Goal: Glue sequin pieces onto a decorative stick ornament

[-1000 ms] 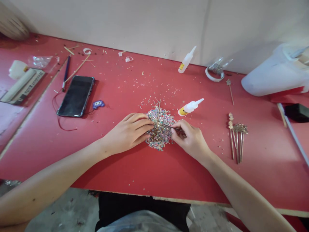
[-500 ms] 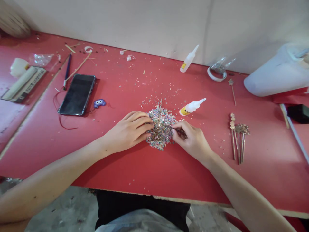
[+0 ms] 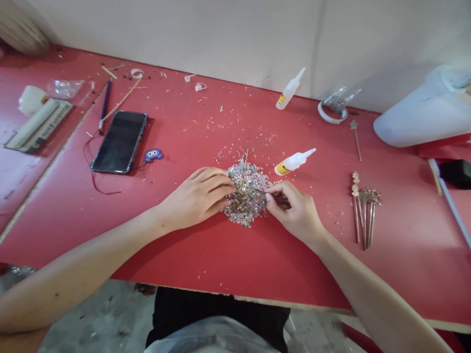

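Note:
A pile of small shiny, multicoloured chips (image 3: pixel 253 213) lies on the red table. At its left edge is my left hand (image 3: pixel 206 193), palm down, fingers curled together over the chips beside a thin gold-brown stick (image 3: pixel 245 169). The fingertips appear to hold the stick's near end, though the thumb is hidden. From the right, my right hand (image 3: pixel 294 211) pinches dark, slim tweezers (image 3: pixel 259 189), whose tip points left at the stick's near end. Just beyond the right hand lies a white glue bottle (image 3: pixel 290 163) with a yellow label.
Several decorated sticks (image 3: pixel 364 211) lie at right, near a large white container (image 3: pixel 419 117). Another glue bottle (image 3: pixel 290 90) and a white ring-shaped lid (image 3: pixel 332 113) are by the wall. A phone (image 3: pixel 119 142), a blue brush (image 3: pixel 105 105) and a knife box (image 3: pixel 40 125) lie at left.
The camera view has shifted slightly. My right hand has drawn back a little to the right with the tweezers; my left hand keeps its place at the pile.

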`<state>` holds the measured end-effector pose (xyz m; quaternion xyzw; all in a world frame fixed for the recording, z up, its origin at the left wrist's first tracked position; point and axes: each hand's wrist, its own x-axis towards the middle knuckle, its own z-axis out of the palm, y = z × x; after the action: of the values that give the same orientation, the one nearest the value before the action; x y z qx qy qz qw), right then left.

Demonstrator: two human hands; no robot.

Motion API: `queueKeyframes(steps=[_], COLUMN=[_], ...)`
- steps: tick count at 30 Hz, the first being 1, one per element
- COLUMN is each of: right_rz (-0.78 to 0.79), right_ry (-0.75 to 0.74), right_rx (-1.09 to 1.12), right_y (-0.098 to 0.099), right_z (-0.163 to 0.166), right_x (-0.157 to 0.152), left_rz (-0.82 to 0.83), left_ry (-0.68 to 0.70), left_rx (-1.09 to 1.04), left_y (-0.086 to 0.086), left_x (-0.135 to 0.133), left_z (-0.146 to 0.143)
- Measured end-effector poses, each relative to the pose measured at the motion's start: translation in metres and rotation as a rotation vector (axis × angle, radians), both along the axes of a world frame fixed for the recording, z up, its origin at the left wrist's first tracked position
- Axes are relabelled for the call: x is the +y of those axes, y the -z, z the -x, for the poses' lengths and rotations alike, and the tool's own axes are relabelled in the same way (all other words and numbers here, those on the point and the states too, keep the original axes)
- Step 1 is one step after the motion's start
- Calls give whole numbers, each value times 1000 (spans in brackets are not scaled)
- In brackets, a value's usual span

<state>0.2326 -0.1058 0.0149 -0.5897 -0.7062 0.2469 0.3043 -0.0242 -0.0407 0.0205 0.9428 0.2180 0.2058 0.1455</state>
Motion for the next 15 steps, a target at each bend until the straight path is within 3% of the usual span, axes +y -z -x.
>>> queueKeyframes(steps=[8, 15], right_rz=[222, 369], right_ry=[-36, -62], right_rx=[370, 512], right_y=[-14, -16], right_z=[11, 23], right_x=[-6, -12], left_rz=[18, -21], left_ry=[-87, -63], left_rx=[-178, -243], left_y=[-1, -4], left_x=[-3, -11], left_z=[-2, -7])
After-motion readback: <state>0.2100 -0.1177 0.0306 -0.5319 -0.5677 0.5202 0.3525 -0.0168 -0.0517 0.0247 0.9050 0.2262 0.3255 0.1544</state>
